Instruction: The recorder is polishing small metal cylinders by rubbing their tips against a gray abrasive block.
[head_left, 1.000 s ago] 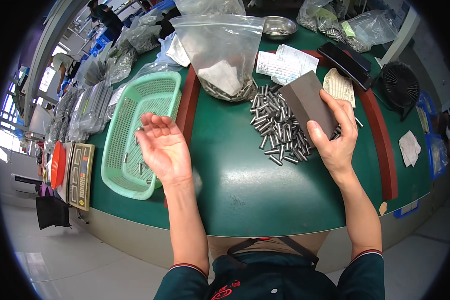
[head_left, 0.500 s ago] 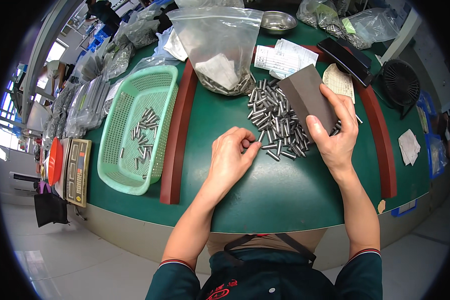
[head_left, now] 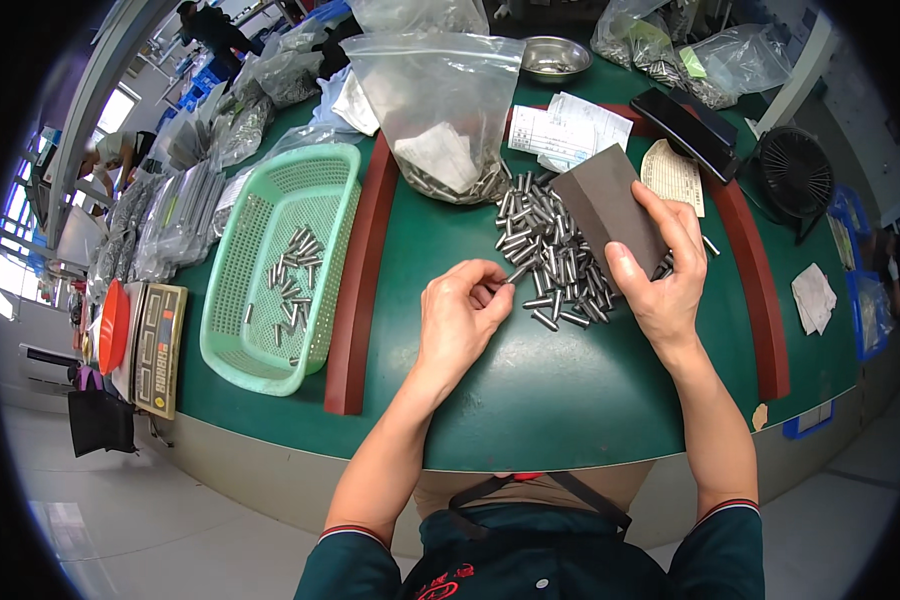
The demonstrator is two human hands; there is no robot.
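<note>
A heap of short metal pins lies on the green tabletop in front of me. My left hand is at the heap's near left edge, thumb and forefinger pinched on one metal pin. In my right hand is a flat grey-brown block with a bevelled side, tilted over the right part of the heap. It hides some pins beneath it. To the left stands a pale green perforated basket with several similar pins scattered on its bottom.
Dark red bars frame the work area. Beyond the heap stands a clear zip bag of pins, beside a metal bowl and papers. A phone and black fan are right; a scale is far left.
My left thumb and forefinger have closed on a pin at the heap's edge. The right hand still holds the block in nearly the same place. The whole view has shifted slightly.
</note>
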